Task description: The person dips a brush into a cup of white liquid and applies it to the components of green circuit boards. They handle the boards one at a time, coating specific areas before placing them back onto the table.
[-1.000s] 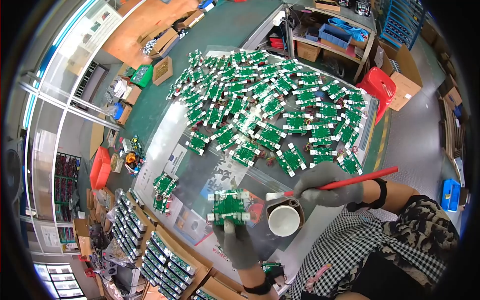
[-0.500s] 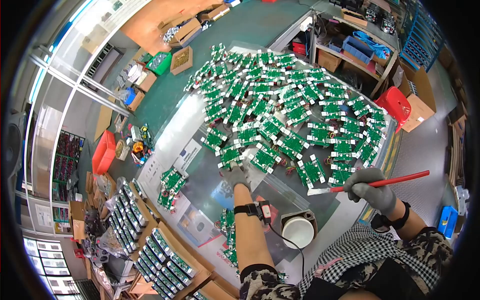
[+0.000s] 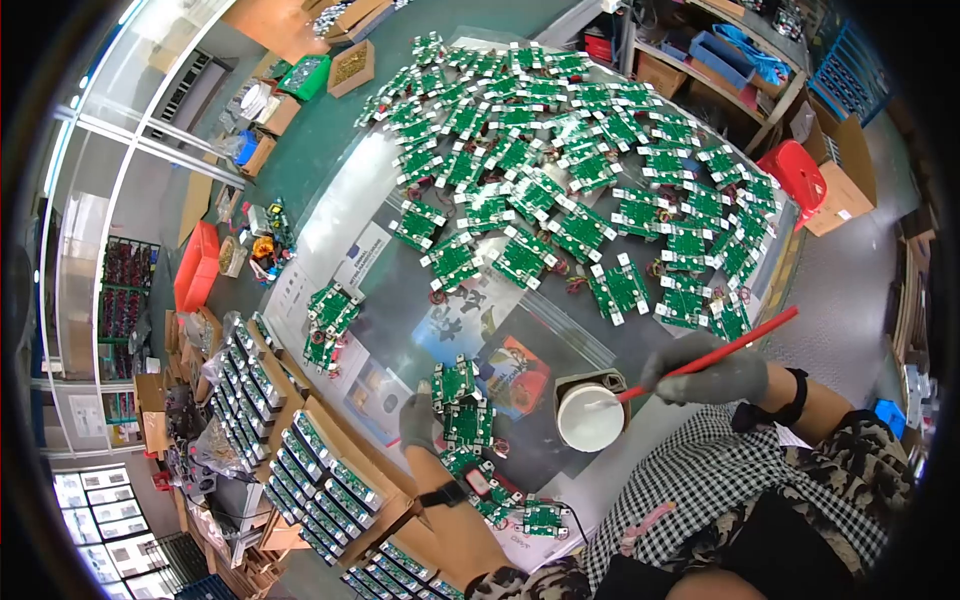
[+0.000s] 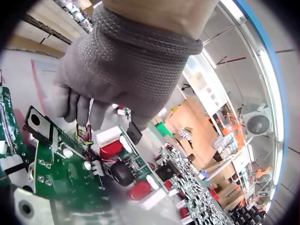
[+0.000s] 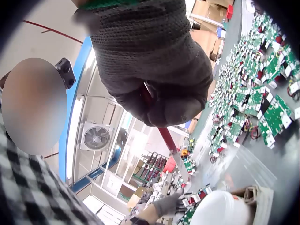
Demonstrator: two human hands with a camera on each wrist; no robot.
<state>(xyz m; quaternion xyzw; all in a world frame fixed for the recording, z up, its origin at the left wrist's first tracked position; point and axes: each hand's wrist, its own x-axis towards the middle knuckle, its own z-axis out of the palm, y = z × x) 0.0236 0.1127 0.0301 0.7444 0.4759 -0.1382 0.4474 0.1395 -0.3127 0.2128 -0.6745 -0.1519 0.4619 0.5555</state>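
Note:
Gripped in my gloved right hand [image 3: 700, 370], a red-handled brush [image 3: 735, 340] slants left so that its pale bristles reach inside the white tub [image 3: 590, 418]. My gloved left hand [image 3: 418, 420] is lower down at the left, alongside a short column of green circuit boards. Its fingers extend close by the upper board [image 3: 455, 382], and another board [image 3: 468, 425] lies just below that one. In the left wrist view, the fingers [image 4: 77, 105] hang near a thin bundle of coloured wires and a circuit board [image 4: 133, 161] bearing red and black parts.
Many circuit boards [image 3: 530, 190] cover the far part of the table. Two more boards [image 3: 332, 308] sit at the left. Cardboard boxes [image 3: 350, 465] with rows of boards stand along the left edge. A red stool [image 3: 795, 180] is beyond the right side.
My left hand lays its board down at the near side of the spread, then draws back to the column of boards. The brush swings out right, then back, bristles now in the tub.

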